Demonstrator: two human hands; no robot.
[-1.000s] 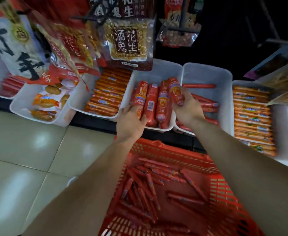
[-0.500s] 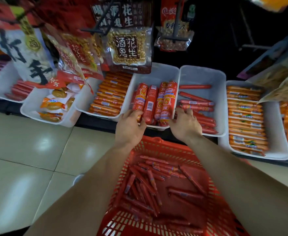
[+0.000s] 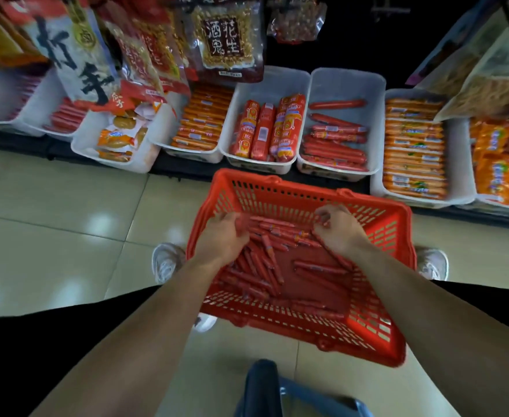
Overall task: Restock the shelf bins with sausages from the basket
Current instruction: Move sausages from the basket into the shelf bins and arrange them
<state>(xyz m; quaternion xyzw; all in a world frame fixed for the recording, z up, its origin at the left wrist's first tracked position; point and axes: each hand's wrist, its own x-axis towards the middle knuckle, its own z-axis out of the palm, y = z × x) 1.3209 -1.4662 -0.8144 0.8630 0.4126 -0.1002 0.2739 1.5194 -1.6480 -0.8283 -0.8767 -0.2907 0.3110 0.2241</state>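
Pale floor tiles (image 3: 51,236) lie open to the left. White shelf bins (image 3: 346,82) line the far edge, one only part filled. The red basket (image 3: 398,266) sits just before them, between two shoes (image 3: 167,261). Inside it, the left grip (image 3: 223,239) curls round loose sausages (image 3: 316,266); the right grip (image 3: 337,227) pinches one near the far wall.

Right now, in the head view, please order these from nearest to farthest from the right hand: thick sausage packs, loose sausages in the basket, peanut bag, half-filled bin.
1. Loose sausages, in the basket, some held by the right hand.
2. Half-filled bin, straight ahead on the shelf.
3. Thick sausage packs, ahead and left.
4. Peanut bag, hanging above, farthest left.
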